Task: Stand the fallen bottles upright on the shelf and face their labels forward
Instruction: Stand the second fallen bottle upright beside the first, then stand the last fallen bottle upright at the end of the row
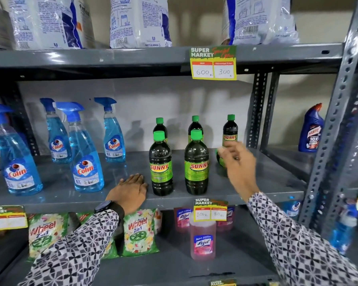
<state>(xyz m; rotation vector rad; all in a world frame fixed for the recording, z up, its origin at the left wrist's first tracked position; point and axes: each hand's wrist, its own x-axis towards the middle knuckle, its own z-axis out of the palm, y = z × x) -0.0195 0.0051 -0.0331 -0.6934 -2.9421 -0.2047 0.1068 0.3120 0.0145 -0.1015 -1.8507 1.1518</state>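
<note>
I watch right hand [237, 159] reach fallen Sunny bottle [221, 161] at shelf [112, 178] right, mostly hidden; fingers loosely spread, grip unclear; left hand [130, 191] flat, empty; risk – wrist clips rear upright bottle [230, 131], toppling it.

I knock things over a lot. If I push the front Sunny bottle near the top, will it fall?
Probably. The front Sunny bottle is tall on a narrow base, so it may tip. It looks full of dark liquid, so likely heavy. Round sides suggest it would roll on the shelf.
</note>
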